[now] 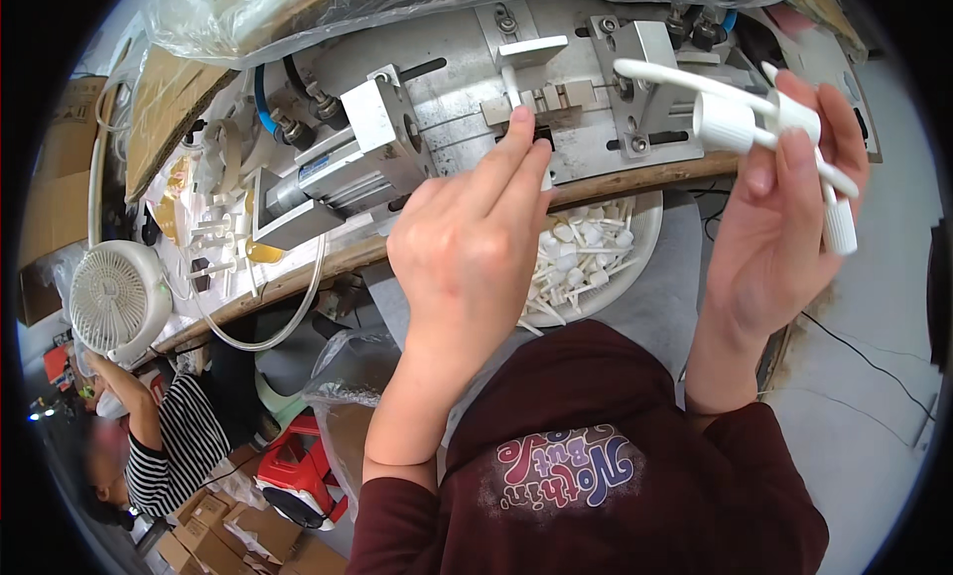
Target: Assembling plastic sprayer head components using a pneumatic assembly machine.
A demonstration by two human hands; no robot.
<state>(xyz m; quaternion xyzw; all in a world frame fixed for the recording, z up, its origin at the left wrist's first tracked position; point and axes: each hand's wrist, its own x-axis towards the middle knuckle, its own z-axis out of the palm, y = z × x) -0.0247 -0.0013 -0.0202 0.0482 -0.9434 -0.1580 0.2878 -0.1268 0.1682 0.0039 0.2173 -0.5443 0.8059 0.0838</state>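
My left hand (pixel 462 243) reaches over a metal fixture, index and middle fingers stretched forward and close together. The index fingertip meets the lower end of a white plastic stem (pixel 510 79) standing at a small metal block (pixel 564 97) in the fixture's middle. My left thumb is hidden beneath the hand. Raised at the right, my right hand (pixel 784 208) is closed around several white plastic stems with ribbed caps (pixel 723 124); they point in different directions. Below the bench edge, a round white basin (pixel 650 223) holds a heap of similar white parts (pixel 586 253), partly covered by my left hand.
Metal cylinder clamps (pixel 342 168) with blue and black hoses flank the fixture. Loose white parts lie at the left, near a white fan (pixel 117 297). Clear plastic wrap (pixel 268 24) covers the far side. A person in a striped shirt (pixel 184 436) is at lower left, near a red stool (pixel 303 471).
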